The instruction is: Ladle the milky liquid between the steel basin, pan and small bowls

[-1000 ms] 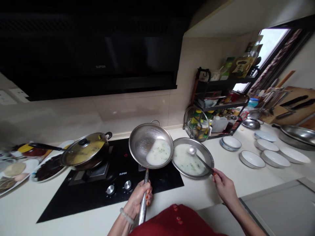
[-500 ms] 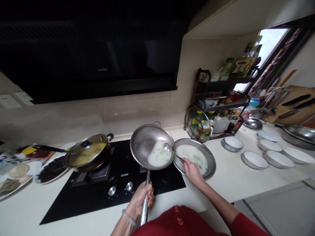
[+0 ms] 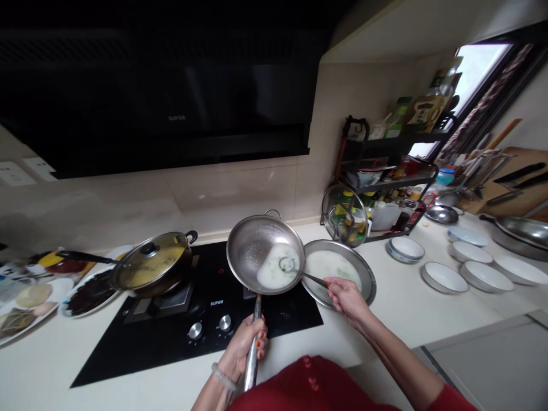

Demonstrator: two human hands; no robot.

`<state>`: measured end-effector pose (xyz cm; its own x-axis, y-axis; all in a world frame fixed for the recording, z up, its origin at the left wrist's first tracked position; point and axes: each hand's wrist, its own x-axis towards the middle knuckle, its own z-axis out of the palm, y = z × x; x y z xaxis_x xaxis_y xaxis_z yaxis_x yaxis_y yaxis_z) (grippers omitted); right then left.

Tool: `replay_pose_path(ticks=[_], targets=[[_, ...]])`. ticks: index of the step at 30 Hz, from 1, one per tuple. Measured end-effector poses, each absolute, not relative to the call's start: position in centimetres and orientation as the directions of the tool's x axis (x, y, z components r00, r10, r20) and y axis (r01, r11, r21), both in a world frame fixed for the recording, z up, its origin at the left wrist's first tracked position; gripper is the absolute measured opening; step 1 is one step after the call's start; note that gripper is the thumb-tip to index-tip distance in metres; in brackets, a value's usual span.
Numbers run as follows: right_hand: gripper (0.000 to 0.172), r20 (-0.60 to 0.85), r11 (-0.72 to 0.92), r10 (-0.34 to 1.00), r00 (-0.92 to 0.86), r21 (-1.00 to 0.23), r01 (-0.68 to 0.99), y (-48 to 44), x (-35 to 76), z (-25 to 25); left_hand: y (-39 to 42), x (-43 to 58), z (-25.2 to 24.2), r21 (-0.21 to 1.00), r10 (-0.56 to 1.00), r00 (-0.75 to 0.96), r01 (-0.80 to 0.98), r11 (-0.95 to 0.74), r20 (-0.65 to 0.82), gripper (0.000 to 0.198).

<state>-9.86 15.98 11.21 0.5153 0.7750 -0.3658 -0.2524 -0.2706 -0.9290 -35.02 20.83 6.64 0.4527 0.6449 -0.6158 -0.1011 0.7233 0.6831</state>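
Black stovetop, left hand gripping wok handle, right hand angled inward, clasping ladle

A kitchen: cooktop and range hood.

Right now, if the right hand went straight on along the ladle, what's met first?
Likely the wok, at its right rim. The left edge of the basin lies close to that line; depth is unclear.

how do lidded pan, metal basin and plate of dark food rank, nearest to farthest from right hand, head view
1. Metal basin: at the right hand.
2. Lidded pan: left side of the stove.
3. Plate of dark food: left of that pan.
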Motion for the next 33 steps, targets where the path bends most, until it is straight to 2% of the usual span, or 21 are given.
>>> replay_pose_path(ticks=[13,21,24,27,30,33], targets=[[0.031,-0.39,-0.254,0.75,0.534,-0.915,-0.312,12.6,-7.3,13.8,20.8,-35.1,6.5,0.686,0.649,0.45,-0.103,0.72,-0.614,0.03],[0.046,-0.361,-0.276,0.692,0.625,-0.932,-0.233,9.8,-3.9,13.1,20.8,-35.1,6.4,0.689,0.651,0.446,-0.098,0.718,-0.615,0.028],[0.045,-0.263,-0.312,0.676,0.689,-0.948,-0.055,8.9,-2.6,11.7,20.8,-35.1,6.2,0.697,0.652,0.457,-0.092,0.711,-0.605,0.029],[0.038,-0.043,-0.345,0.713,0.7,-0.891,0.296,8.0,-1.7,9.8,20.8,-35.1,6.1,0.698,0.648,0.463,-0.084,0.711,-0.605,0.03],[0.034,0.188,-0.345,0.754,0.63,-0.702,0.623,7.0,-1.0,7.6,20.8,-35.1,6.1,0.695,0.64,0.466,-0.072,0.716,-0.611,0.031],[0.033,0.457,-0.212,0.77,0.445,-0.474,0.854,6.2,-0.4,6.1,20.8,-35.1,6.2,0.691,0.642,0.46,-0.082,0.718,-0.613,0.032]])
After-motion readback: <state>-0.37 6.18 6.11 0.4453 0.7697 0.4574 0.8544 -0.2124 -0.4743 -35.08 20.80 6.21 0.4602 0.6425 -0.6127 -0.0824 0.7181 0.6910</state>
